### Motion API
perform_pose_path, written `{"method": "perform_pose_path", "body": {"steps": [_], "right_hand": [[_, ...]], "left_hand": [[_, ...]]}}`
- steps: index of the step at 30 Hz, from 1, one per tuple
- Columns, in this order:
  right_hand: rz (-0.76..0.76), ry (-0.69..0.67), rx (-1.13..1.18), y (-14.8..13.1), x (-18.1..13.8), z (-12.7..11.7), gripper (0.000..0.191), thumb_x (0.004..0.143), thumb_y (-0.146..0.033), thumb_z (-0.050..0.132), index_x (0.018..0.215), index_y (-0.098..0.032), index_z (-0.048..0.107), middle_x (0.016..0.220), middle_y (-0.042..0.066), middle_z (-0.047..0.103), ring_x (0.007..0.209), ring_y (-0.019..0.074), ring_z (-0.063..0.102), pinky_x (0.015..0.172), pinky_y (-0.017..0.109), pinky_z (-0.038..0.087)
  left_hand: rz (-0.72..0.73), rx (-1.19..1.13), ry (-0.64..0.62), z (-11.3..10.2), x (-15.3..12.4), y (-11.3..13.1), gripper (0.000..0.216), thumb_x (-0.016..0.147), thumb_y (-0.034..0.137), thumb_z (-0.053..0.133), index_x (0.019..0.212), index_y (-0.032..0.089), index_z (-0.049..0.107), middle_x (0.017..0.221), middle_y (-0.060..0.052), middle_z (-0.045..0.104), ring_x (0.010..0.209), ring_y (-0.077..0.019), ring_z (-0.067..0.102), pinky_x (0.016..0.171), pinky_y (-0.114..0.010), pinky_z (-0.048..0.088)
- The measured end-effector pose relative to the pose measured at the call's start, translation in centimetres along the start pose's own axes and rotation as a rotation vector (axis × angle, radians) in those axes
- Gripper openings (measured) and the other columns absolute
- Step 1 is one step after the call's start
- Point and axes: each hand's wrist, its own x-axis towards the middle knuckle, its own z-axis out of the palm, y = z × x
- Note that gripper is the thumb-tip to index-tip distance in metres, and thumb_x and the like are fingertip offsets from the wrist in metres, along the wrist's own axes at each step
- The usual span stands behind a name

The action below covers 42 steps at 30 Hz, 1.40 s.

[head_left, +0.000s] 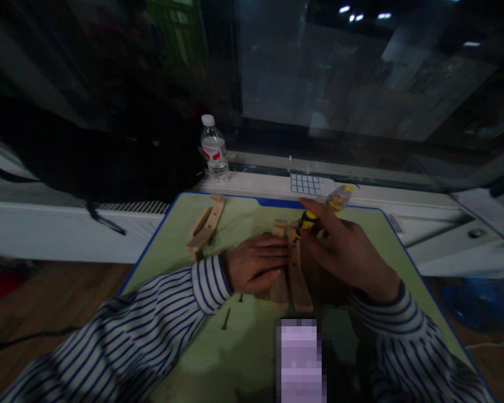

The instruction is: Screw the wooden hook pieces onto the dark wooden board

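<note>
My left hand (pixel 256 262) lies flat with its fingers stretched across a pale wooden piece (pixel 279 294), touching the edge of the curved wooden piece (pixel 301 291) beside it. In my right hand (pixel 355 252) is a yellow and black screwdriver (pixel 308 220), tilted, its tip down at the upper part of the curved piece. A dark hole shows in that piece just below the tip. Whether the tip sits in a screw is too dark to tell. Two screws, a longer screw (pixel 226 318) and a shorter screw (pixel 241 298), lie on the table left of the wood.
The green table (pixel 185 347) has a blue edge. Another wooden assembly (pixel 210 229) stands at its back left. Behind are a water bottle (pixel 215 151), a blue-gridded sheet (pixel 306 184) and a clear bag (pixel 340 197) of small parts. A pixelated rectangle (pixel 300 358) covers the front.
</note>
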Motion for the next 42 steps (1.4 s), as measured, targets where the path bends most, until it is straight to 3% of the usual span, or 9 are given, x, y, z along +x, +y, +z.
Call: {"method": "perform_pose_path", "body": {"steps": [20, 26, 32, 42], "right_hand": [[0.075, 0.016, 0.016, -0.01, 0.29, 0.03, 0.049, 0.088, -0.027, 0.051, 0.134, -0.021, 0.035, 0.087, 0.006, 0.069, 0.067, 0.0194, 0.065, 0.058, 0.031, 0.052], [0.079, 0.013, 0.043, 0.03, 0.19, 0.23, 0.052, 0.089, -0.027, 0.05, 0.137, -0.021, 0.03, 0.078, 0.003, 0.068, 0.062, 0.019, 0.065, 0.053, 0.029, 0.05], [0.051, 0.007, 0.068, -0.02, 0.24, 0.32, 0.05, 0.089, -0.027, 0.051, 0.136, -0.024, 0.034, 0.09, 0.005, 0.069, 0.069, 0.0182, 0.066, 0.055, 0.028, 0.052], [0.064, -0.004, 0.099, -0.1, 0.23, 0.14, 0.051, 0.088, -0.026, 0.049, 0.136, -0.02, 0.032, 0.089, 0.006, 0.069, 0.07, 0.0201, 0.067, 0.058, 0.032, 0.054]], "left_hand": [[-0.008, 0.0, -0.032, -0.04, -0.05, 0.0, 0.036, 0.086, 0.023, 0.041, 0.111, 0.007, 0.062, 0.113, -0.015, 0.066, 0.123, -0.0265, 0.048, 0.102, -0.045, 0.043], [-0.017, 0.003, -0.035, -0.08, -0.07, 0.05, 0.037, 0.087, 0.024, 0.04, 0.112, 0.009, 0.062, 0.114, -0.014, 0.066, 0.122, -0.0258, 0.049, 0.102, -0.044, 0.044], [-0.025, -0.011, -0.059, 0.04, -0.05, -0.02, 0.039, 0.087, 0.025, 0.038, 0.113, 0.007, 0.061, 0.114, -0.015, 0.066, 0.124, -0.0265, 0.046, 0.103, -0.046, 0.042], [-0.019, -0.004, -0.036, -0.08, -0.08, 0.06, 0.037, 0.086, 0.024, 0.04, 0.112, 0.008, 0.062, 0.113, -0.014, 0.066, 0.123, -0.0262, 0.048, 0.102, -0.045, 0.043]]}}
